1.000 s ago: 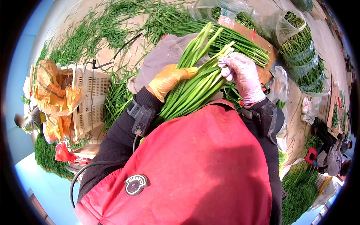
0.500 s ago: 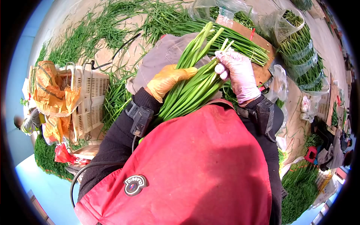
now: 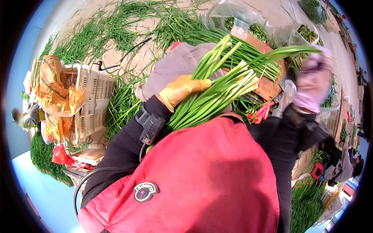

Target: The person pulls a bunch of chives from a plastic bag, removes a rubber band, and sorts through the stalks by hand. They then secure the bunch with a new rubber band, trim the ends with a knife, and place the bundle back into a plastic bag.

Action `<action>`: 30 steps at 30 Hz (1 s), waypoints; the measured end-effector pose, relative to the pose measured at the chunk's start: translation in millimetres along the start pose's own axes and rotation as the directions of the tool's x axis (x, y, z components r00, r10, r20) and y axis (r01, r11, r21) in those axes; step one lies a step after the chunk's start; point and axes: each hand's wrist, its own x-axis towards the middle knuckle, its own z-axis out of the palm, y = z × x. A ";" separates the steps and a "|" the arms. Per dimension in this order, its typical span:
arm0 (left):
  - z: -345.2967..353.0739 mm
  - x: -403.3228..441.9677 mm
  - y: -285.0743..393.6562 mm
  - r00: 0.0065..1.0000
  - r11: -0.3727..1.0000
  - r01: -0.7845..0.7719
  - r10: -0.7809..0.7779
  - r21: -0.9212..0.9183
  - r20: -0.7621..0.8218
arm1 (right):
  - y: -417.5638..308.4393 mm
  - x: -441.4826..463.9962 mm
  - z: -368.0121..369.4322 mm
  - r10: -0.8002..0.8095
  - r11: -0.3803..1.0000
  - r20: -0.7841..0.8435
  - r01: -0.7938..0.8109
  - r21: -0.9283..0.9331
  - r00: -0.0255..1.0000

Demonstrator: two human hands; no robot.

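Observation:
My left hand (image 3: 185, 90), in a yellow-orange glove, is closed around a thick bunch of green chives (image 3: 206, 101) lying across my lap. Pale cut ends of the bunch point up and to the right. Out to the right, my right hand (image 3: 314, 79) in a whitish glove is smeared by motion. A few long chive leaves (image 3: 281, 53) stretch from beside the bunch to its fingers, which appear closed on their tips. Behind the bunch, another pile of chives (image 3: 256, 62) lies on a brown board (image 3: 268, 91).
White plastic crate (image 3: 95, 99) with orange sacking (image 3: 58, 93) at left. Loose chives (image 3: 116, 31) litter the ground ahead. Clear plastic bags (image 3: 223, 15) of greens stand at the back right. Red ribbons (image 3: 261, 113) lie beside the board. More greens (image 3: 307, 202) are heaped lower right.
My right hand has swung away from the bunch to the far right, drawing long leaves out with it. My left hand keeps its hold, shifted slightly right in view.

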 end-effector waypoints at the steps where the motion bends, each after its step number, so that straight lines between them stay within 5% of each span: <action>1: -5.3 5.9 -5.9 0.999 0.999 -0.036 0.036 0.022 0.009 | -24.0 19.8 -11.6 -0.179 0.983 0.020 0.180 -0.023 0.984; 2: -3.6 3.7 -4.0 0.999 0.999 -0.034 0.034 0.005 0.015 | -50.7 27.3 13.0 -0.261 0.963 -0.037 0.258 -0.072 0.965; 3: -1.4 2.1 -2.6 1.000 1.000 -0.003 0.003 -0.024 0.022 | -73.7 49.8 5.6 -0.289 0.956 0.133 0.278 0.093 0.948; 4: 0.3 1.3 -1.2 0.999 0.998 0.032 -0.030 -0.052 0.029 | -94.4 68.0 8.8 -0.314 0.948 0.094 0.306 0.090 0.945; 5: -2.8 4.6 -3.4 0.999 0.999 0.033 -0.032 -0.036 0.034 | -94.5 83.0 5.9 -0.324 0.941 0.355 0.261 0.215 0.877; 7: -2.6 3.0 -1.9 0.999 1.000 0.007 -0.006 -0.016 0.035 | -70.0 82.5 29.9 -0.465 0.865 0.333 0.502 -0.028 0.820; 9: -2.1 5.6 -0.9 0.999 1.000 -0.005 0.007 -0.031 0.051 | -10.9 58.8 68.3 -0.483 0.644 0.260 0.541 -0.541 0.836; 12: -2.4 4.5 -1.5 0.998 0.999 -0.013 0.015 -0.034 0.065 | 70.0 59.9 62.1 0.165 0.440 0.466 0.358 -0.824 0.869; 15: -4.6 2.6 -0.4 0.998 0.997 0.032 -0.028 -0.069 0.049 | 73.0 37.6 36.3 0.104 0.614 0.352 0.219 -0.759 0.930; 18: -8.8 5.0 -0.4 1.000 0.999 0.024 -0.023 -0.048 0.018 | 70.9 27.3 -64.1 -0.025 0.559 0.236 0.210 -0.802 0.971; 19: -11.8 8.0 -1.7 1.000 1.000 0.009 -0.009 -0.026 -0.006 | 70.3 11.7 -88.1 0.123 0.592 0.148 0.047 -0.805 0.981; 20: -12.2 9.0 -1.4 1.000 1.000 -0.016 0.016 -0.025 -0.010 | 66.1 -9.5 -105.8 0.267 0.602 0.064 -0.115 -0.790 0.961; 22: -10.4 7.8 2.3 1.000 0.998 0.025 -0.025 -0.049 0.009 | 60.1 -42.6 -131.3 0.659 0.457 -0.099 -0.502 -0.734 0.745; 24: -9.2 8.1 1.4 0.999 0.997 0.047 -0.047 -0.053 0.018 | 68.8 -69.2 -139.4 0.838 0.341 -0.046 -0.587 -0.735 0.544; 26: -3.1 7.8 0.9 0.999 0.998 0.032 -0.032 -0.048 0.004 | 93.0 -85.2 -141.7 0.836 0.397 0.128 -0.426 -0.813 0.533; 28: -1.9 9.5 -2.6 0.999 1.000 0.021 -0.021 -0.006 0.033 | 111.4 -95.7 -92.5 0.674 0.581 0.256 -0.282 -0.764 0.693; 30: -2.1 9.9 -4.7 0.997 0.999 0.008 -0.012 0.041 0.081 | 122.6 -87.0 -74.6 0.678 0.592 0.295 -0.262 -0.762 0.673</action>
